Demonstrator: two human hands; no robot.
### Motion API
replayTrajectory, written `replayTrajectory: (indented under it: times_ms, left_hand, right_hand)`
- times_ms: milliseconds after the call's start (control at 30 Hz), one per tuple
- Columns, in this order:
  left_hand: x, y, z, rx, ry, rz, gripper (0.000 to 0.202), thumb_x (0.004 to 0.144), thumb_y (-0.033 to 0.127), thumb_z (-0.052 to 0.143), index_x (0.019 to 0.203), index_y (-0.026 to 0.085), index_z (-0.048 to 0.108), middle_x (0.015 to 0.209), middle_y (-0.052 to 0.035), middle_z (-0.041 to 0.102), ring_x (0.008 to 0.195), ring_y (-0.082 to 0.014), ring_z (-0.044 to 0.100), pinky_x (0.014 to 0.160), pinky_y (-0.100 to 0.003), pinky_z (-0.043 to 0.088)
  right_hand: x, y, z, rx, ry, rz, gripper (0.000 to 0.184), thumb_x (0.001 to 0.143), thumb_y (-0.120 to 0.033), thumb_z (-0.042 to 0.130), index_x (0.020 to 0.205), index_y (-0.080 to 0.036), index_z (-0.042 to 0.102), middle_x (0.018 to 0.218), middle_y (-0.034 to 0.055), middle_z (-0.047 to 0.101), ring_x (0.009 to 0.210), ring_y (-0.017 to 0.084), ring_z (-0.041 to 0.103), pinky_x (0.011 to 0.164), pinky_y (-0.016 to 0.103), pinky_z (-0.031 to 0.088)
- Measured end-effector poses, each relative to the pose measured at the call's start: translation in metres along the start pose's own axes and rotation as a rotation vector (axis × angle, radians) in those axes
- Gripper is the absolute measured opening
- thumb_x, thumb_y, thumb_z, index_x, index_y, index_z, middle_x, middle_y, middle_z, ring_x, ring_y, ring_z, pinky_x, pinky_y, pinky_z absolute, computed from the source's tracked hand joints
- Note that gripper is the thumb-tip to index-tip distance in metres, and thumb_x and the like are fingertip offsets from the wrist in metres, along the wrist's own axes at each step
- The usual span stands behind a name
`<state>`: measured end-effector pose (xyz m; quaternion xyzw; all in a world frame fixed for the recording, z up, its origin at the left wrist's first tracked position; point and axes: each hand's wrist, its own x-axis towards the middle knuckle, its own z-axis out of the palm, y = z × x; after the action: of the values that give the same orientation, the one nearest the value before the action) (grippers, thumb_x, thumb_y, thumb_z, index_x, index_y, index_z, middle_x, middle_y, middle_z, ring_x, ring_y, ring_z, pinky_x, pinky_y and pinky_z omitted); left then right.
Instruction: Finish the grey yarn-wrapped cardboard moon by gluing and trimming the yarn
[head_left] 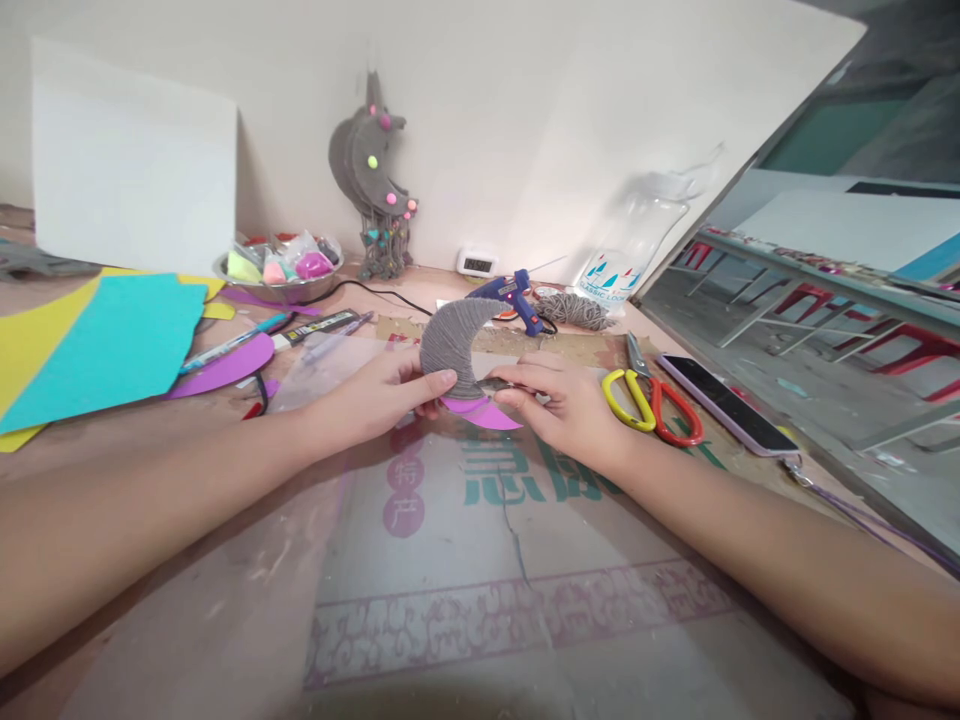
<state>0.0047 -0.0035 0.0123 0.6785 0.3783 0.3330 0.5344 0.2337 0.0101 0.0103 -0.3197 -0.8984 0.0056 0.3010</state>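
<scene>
My left hand (382,396) grips a crescent shape (455,345) wound in grey yarn, thumb pressed on its lower part. The crescent's bottom tip (484,412) is still bare purple foam. My right hand (559,402) pinches the grey yarn strand right beside that lower tip. Both hands hover just above a flattened cardboard sheet (480,560) with printed characters.
Yellow-and-red scissors (651,398) and a phone (726,403) lie right of my hand. Behind sit a blue glue gun (514,296), a yarn ball (574,311), a clear jar (637,250), a bowl of pompoms (281,270), foam sheets (97,340), pens (247,340) and a finished crescent decoration (375,185).
</scene>
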Motion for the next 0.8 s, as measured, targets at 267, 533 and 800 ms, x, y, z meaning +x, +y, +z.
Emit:
replayTrajectory:
  times_ms: [267,533,800]
  left_hand:
    - [0.000,0.002,0.001,-0.009,0.023,-0.014,0.027,0.084,0.040,0.050,0.074,0.015,0.054,0.065,0.0015,0.052,0.056,-0.0089,0.046,0.049,-0.020,0.038]
    - [0.000,0.002,0.003,0.023,0.068,-0.031,0.033,0.087,0.042,0.044,0.070,0.015,0.052,0.067,-0.0010,0.057,0.062,-0.0104,0.052,0.055,-0.021,0.041]
    - [0.002,-0.001,-0.001,0.128,-0.015,0.060,0.027,0.086,0.040,0.047,0.076,0.015,0.055,0.068,0.0010,0.052,0.059,-0.0088,0.048,0.050,-0.019,0.038]
  right_hand:
    - [-0.002,-0.002,0.004,0.136,0.070,0.166,0.025,0.084,-0.037,0.055,0.098,-0.018,0.063,0.077,0.0028,0.062,0.068,0.014,0.056,0.064,0.026,0.043]
    - [0.004,-0.013,0.008,0.485,-0.145,0.424,0.018,0.077,-0.032,0.060,0.071,-0.015,0.060,0.064,-0.0018,0.052,0.057,0.009,0.044,0.053,0.021,0.035]
    - [0.007,-0.008,0.003,0.677,-0.076,0.547,0.024,0.076,-0.039,0.059,0.073,-0.016,0.055,0.059,-0.0045,0.040,0.053,0.008,0.032,0.050,0.022,0.025]
